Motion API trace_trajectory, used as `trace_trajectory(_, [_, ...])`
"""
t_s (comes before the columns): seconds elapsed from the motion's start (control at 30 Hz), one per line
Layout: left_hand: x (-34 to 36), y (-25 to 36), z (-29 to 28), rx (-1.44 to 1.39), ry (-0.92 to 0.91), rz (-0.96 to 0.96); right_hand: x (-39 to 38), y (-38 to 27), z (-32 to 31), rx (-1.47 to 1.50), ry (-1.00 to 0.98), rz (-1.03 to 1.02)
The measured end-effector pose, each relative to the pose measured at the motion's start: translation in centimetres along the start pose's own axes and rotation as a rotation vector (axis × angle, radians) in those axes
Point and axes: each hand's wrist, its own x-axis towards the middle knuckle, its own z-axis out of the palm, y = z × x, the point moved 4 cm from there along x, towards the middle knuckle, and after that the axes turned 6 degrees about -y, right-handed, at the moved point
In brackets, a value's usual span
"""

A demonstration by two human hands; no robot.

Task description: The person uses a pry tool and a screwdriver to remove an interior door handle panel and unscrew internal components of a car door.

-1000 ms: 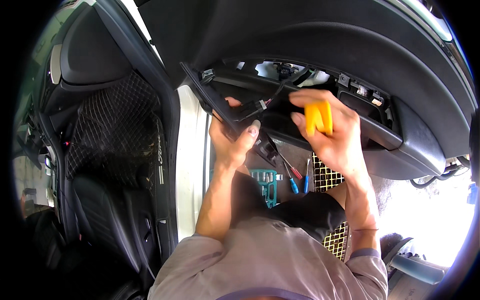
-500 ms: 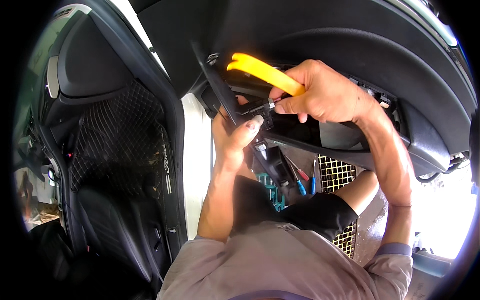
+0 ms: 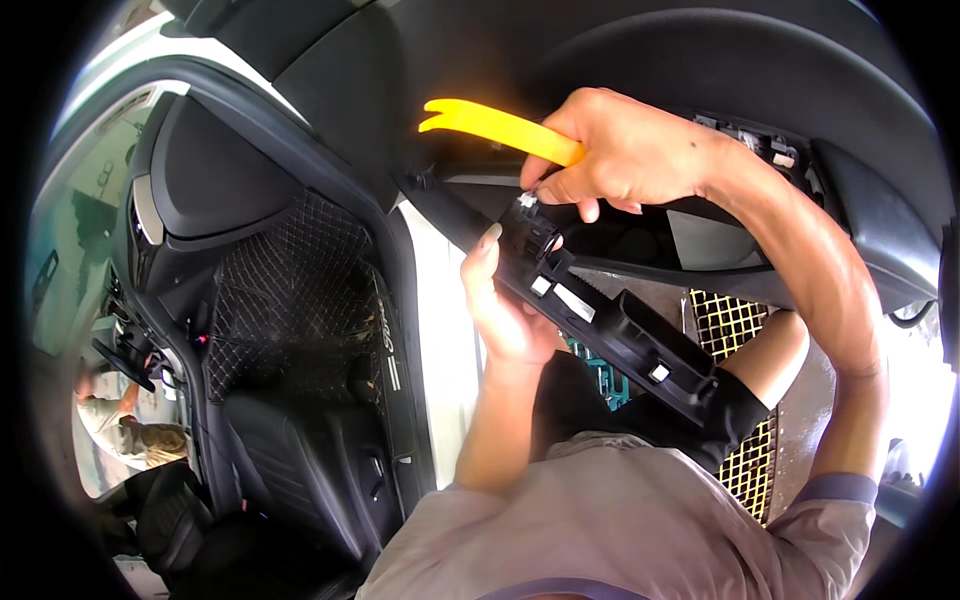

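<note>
A long black plastic trim panel (image 3: 655, 345) lies slantwise in front of me, its clip side up with white clips and a pocket-shaped recess. My left hand (image 3: 515, 315) grips it from below, thumb along the edge beside a black switch housing (image 3: 530, 232). In my right hand (image 3: 635, 150) is a yellow forked pry tool (image 3: 490, 122), pointing left. That hand's thumb and fingertips also touch the end of the housing, next to a small light-coloured part (image 3: 527, 199). Whether they grip that part is hidden.
A black car door (image 3: 720, 60) with an opened armrest cavity (image 3: 630, 238) stands ahead. To the left are a black seat (image 3: 285, 440) and a quilted floor mat (image 3: 290, 290). Below lie a teal tool tray (image 3: 612, 385) and yellow floor grating (image 3: 735, 325). Another person (image 3: 125, 425) shows far left.
The trim panel has turned from nearly edge-on so its clip side now faces up. Both hands appear farther right or higher, still holding the panel and pry tool. The view has shifted.
</note>
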Motion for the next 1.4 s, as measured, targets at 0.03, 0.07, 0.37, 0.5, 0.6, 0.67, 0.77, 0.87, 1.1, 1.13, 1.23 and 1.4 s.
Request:
trace_trajectory(0.03, [-0.3, -0.1, 0.1, 0.003, -0.002, 0.009, 0.1, 0.0, 0.0, -0.001, -0.010, -0.006])
trace_trajectory(0.07, [-0.5, -0.2, 0.5, -0.022, 0.027, 0.004, 0.2, -0.1, 0.1, -0.002, -0.020, -0.013])
trace_trajectory(0.37, [-1.7, -1.2, 1.8, -0.142, -0.006, -0.050, -0.6, 0.1, -0.3, -0.031, -0.105, -0.008])
trace_trajectory(0.5, [-2.0, -2.1, 1.6, -0.115, 0.024, -0.047, -0.9, 0.2, -0.4, -0.030, -0.146, -0.021])
trace_trajectory(0.6, [-2.2, -2.6, 1.6, -0.146, 0.106, -0.083, -1.2, 0.3, -0.7, -0.020, -0.144, -0.006])
trace_trajectory(0.67, [-1.8, -2.5, 1.5, -0.086, 0.051, 0.003, -1.2, 0.4, -0.8, -0.003, -0.153, -0.014])
trace_trajectory(0.77, [-1.7, -2.3, 1.5, -0.127, 0.053, -0.026, -1.2, 0.3, -0.8, -0.001, -0.171, -0.033])
trace_trajectory(0.87, [-1.7, -2.2, 2.2, -0.131, 0.037, -0.043, -0.9, 0.5, -0.8, -0.015, -0.173, -0.021])
trace_trajectory(1.1, [-1.4, -2.7, 2.1, -0.257, 0.054, -0.067, -0.6, 0.2, -0.7, -0.048, -0.175, 0.005])
trace_trajectory(1.13, [-1.4, -2.8, 2.3, -0.282, 0.056, -0.086, -0.9, 0.0, -0.9, -0.060, -0.175, 0.024])
trace_trajectory(1.23, [-1.6, -3.0, 2.9, -0.321, 0.060, -0.114, -1.2, 0.1, -1.1, -0.048, -0.178, 0.054])
trace_trajectory(1.4, [-2.0, -3.3, 1.5, -0.364, 0.031, -0.124, -0.3, 0.2, -0.1, -0.013, -0.221, 0.078])
